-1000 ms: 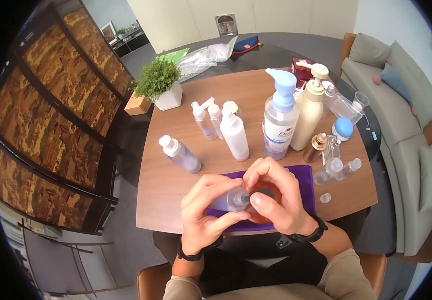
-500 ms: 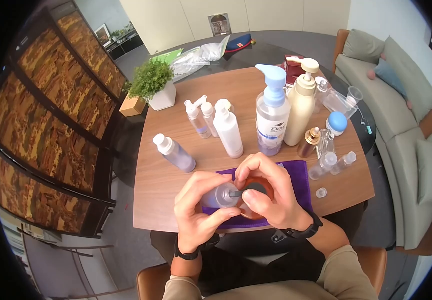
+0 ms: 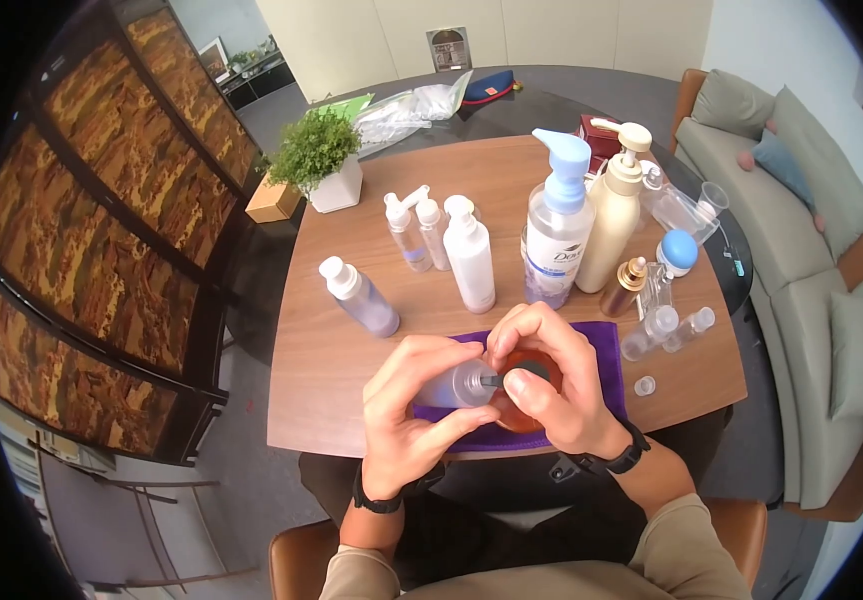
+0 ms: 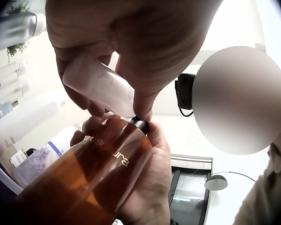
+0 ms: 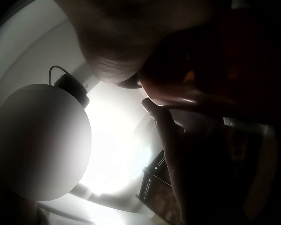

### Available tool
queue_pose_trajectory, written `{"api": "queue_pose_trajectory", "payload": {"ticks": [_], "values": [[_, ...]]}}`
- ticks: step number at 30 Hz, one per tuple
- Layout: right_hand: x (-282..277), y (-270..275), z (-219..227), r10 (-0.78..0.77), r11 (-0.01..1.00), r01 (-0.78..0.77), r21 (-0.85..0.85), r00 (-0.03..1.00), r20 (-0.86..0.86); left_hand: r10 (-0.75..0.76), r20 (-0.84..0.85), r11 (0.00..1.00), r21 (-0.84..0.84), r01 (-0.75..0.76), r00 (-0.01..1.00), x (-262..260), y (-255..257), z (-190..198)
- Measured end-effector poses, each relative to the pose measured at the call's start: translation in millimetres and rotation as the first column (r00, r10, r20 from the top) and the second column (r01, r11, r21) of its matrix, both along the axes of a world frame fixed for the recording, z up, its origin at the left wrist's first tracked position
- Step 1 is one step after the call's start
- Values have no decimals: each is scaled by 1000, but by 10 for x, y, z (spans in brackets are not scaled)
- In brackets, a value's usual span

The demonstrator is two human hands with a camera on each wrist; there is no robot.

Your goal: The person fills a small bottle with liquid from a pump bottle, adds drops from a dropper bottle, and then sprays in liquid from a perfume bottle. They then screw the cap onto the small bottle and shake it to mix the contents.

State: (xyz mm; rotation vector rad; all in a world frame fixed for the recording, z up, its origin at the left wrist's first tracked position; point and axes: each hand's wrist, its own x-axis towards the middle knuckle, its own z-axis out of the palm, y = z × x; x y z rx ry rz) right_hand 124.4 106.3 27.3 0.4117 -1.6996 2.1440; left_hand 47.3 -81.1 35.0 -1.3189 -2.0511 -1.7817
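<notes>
My left hand (image 3: 392, 425) holds a small translucent bottle (image 3: 444, 387) lying on its side, fingers along one side and thumb along the other. Its open neck points at the dark spout of an amber pump bottle (image 4: 79, 183), and the spout tip overlaps the bottle's mouth in the head view. My right hand (image 3: 577, 390) curls round the top of the amber bottle, thumb on the black pump head (image 4: 140, 124). Under it lies a purple cloth (image 3: 602, 365). The right wrist view is very dark and shows little of the grip.
Behind my hands stand a Dove pump bottle (image 3: 557, 250), a cream pump bottle (image 3: 610, 225) and a white bottle (image 3: 470, 265). A lilac-tinted bottle (image 3: 364, 300) is to the left. On the right are small clear bottles (image 3: 652, 333), a small cap (image 3: 645, 386) and a blue-lidded jar (image 3: 678, 252).
The head view swings slightly and comes back. Both hands keep their holds, with the small bottle staying at the spout; little else differs.
</notes>
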Motion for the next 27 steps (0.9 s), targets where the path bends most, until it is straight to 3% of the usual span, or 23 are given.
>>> {"api": "queue_pose_trajectory", "payload": {"ticks": [10,13,16,21,27], "values": [[-1,-13,-1,-18,1000,18,14,1000,-23,-16,-9,1000,-12,15,1000,-24,-34,-34],[3,-4,4,19,1000,-18,-25,999,45,-14,5,1000,-4,14,1000,-16,-28,-26],[-36,-2,-41,-57,994,65,88,995,-86,7,4,1000,17,-7,1000,-9,-21,2],[-1,-2,3,13,1000,-13,-5,1000,13,4,14,1000,20,-4,1000,-5,-26,-1],[4,-22,9,9,1000,-10,-27,1000,-20,2,-8,1000,-7,-2,1000,-8,-40,22]]}}
